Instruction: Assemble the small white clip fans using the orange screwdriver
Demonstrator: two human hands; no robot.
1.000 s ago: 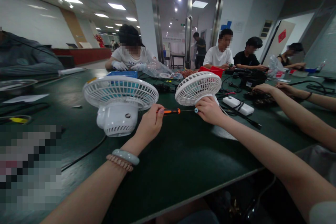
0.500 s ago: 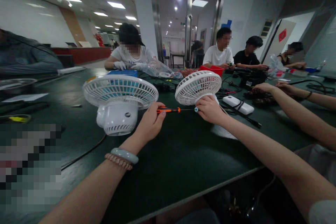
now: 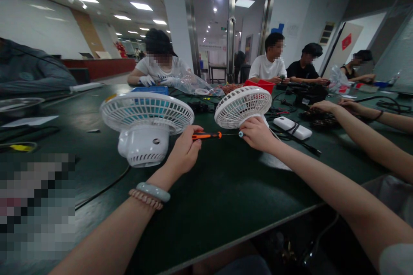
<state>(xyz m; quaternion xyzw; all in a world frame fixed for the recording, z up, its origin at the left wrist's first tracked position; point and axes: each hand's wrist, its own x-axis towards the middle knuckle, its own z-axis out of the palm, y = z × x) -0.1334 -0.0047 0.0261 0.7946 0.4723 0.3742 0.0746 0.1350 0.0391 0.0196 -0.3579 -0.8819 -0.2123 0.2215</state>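
Observation:
My left hand is closed round the orange-and-black handle of a screwdriver, whose thin shaft points to the right. At the shaft's tip is a small light-blue piece, pinched in the fingers of my right hand. Directly behind that hand a smaller white fan is tilted, its grille up; my hand covers part of its neck, and whether I also grip it I cannot tell. Left of my left hand a larger white fan rests grille up, its rounded motor housing towards me.
A white power strip with a dark cable lies right of the smaller fan. Behind the fans are a blue tray, clear plastic bags and a red bin. A co-worker's arms reach in from the right; other people sit across the green table.
Almost nothing differs. Both hands, the screwdriver and the fans keep their places, apart from a very slight shift of the whole view.

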